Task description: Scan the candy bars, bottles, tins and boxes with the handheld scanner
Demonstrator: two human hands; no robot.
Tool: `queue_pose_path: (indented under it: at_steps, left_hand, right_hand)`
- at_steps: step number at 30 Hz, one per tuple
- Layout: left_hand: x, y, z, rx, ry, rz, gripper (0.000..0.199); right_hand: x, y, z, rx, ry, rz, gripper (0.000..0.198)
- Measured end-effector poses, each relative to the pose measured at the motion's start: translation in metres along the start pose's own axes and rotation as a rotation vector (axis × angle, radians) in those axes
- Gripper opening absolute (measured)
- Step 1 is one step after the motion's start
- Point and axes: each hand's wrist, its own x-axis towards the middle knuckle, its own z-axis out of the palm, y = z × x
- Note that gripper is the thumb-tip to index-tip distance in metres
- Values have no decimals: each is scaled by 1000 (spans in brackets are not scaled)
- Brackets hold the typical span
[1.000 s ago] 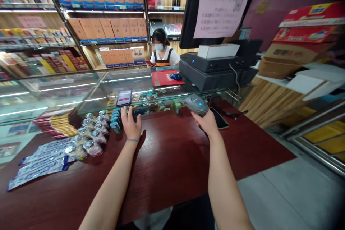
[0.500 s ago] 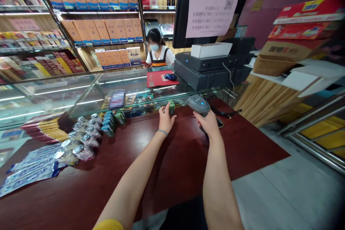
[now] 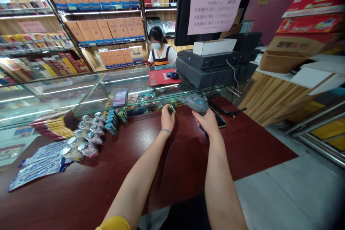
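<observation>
Dark-red worktop (image 3: 134,161), faint sheen. Left hand (image 3: 167,118), the nearer one, pinching small green box (image 3: 171,109); box lies leftward of right hand (image 3: 209,119), which wraps round scanner (image 3: 196,103). Box's long axis: cannot tell.

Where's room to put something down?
Bare tabletop lies between the lidded jars and left forearm, between both forearms, and right of the right forearm. Packets, jars, teal boxes crowd the left; phone and cables lie by the right hand.
</observation>
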Motion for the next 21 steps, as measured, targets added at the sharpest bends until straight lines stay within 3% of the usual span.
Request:
queue_pose_path:
  at_steps: [4,11,14,17,21]
  left_hand:
    - [-8,0,-39,-251,25,-143,51]
    - [-23,-9,-166,-451,-36,-289,74]
    - [-31,-13,-210,-532,-49,-364,83]
    - [-37,-18,-234,-647,-24,-464,77]
    - [-39,-23,-246,-738,20,-560,59]
  right_hand:
    - [-1,-2,5,-43,-24,-12,33]
    - [-10,-27,31,-263,-97,-123,46]
    - [-19,-45,51,-340,-173,-203,45]
    - [-33,-60,72,-382,-331,-249,47]
    - [-52,-73,96,-517,-551,-386,56]
